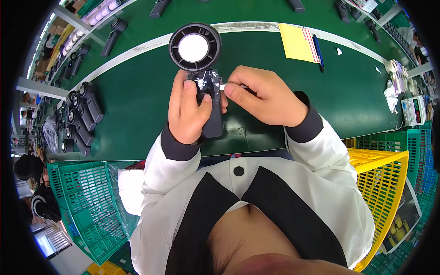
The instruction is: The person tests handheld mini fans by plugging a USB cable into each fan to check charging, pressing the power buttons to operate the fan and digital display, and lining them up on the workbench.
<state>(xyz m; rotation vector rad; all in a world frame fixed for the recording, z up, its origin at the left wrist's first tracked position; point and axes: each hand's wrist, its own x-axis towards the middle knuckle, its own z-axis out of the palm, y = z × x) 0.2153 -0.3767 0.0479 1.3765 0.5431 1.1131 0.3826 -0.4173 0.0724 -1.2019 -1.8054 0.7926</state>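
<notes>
A dark handheld fan (212,123) is upright over the green workbench, its round black head (195,47) with a white centre at the far end. Clear film shows on the upper part of its handle. My left hand (189,107) is closed around the handle, with the fingers over its front and a fingertip showing at the right side. Beside that right edge, my right hand (268,96) pinches a small white-tipped piece (222,87). The white tip meets the fan's side. Fingers cover most of the piece, so its kind cannot be made out.
Several dark handheld fans (82,112) lie at the bench's left end. A yellow note pad (295,43) and a blue pen (318,52) lie at the far right. A small meter (414,111) stands at the right edge. Green (91,197) and yellow (382,192) crates flank me.
</notes>
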